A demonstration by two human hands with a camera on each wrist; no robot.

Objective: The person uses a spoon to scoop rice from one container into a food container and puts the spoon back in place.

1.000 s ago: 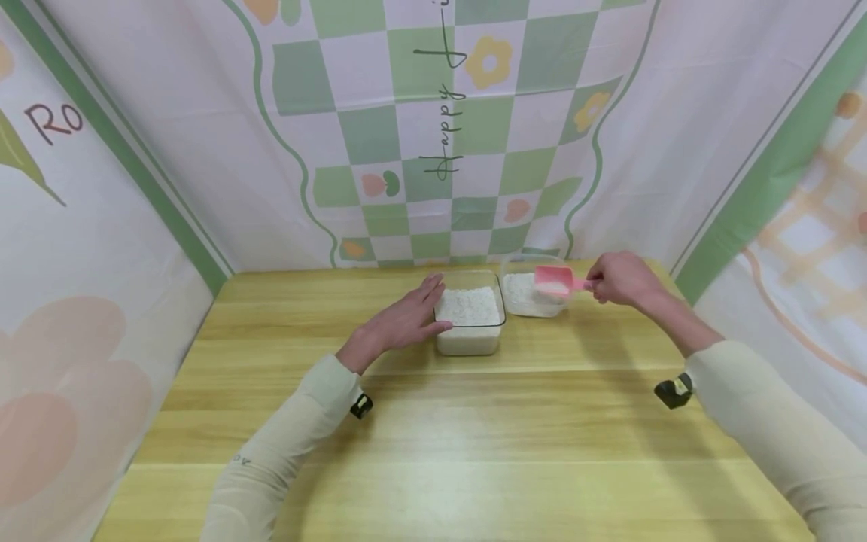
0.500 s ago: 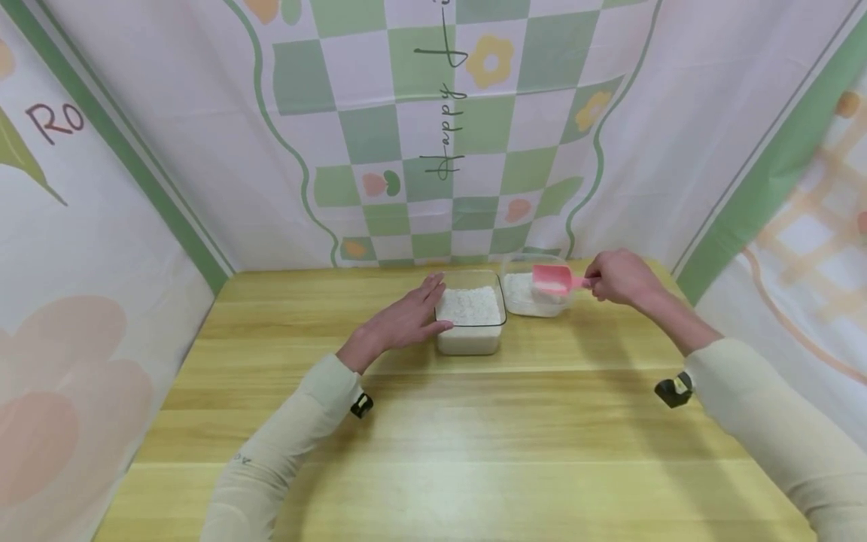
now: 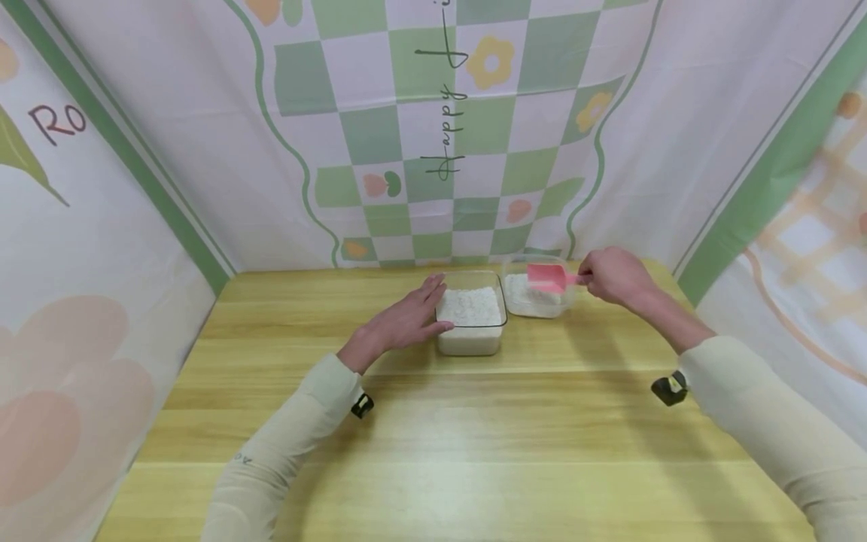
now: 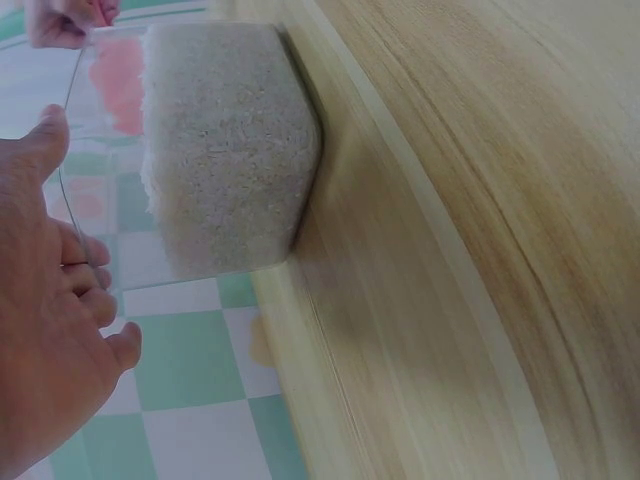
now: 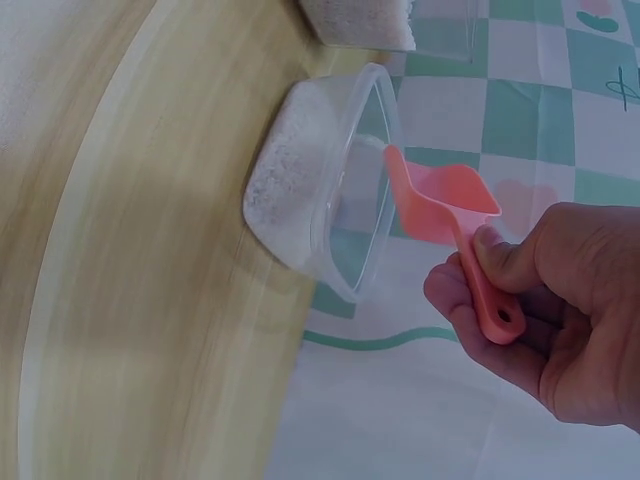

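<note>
Right now my right hand [image 3: 612,275] pinches the light, stiff scoop [image 5: 455,225] by its handle over the tub [image 3: 538,295]; loose rice [image 3: 470,306] spills easily. Left hand [image 3: 406,320], fingers straight, braces the box [image 3: 470,339].

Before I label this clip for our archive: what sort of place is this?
Likely a staged tabletop recording booth, not a real kitchen. Printed checkered fabric backdrops wall in a bare wooden table, which carries only two clear containers of rice and a pink scoop.
</note>
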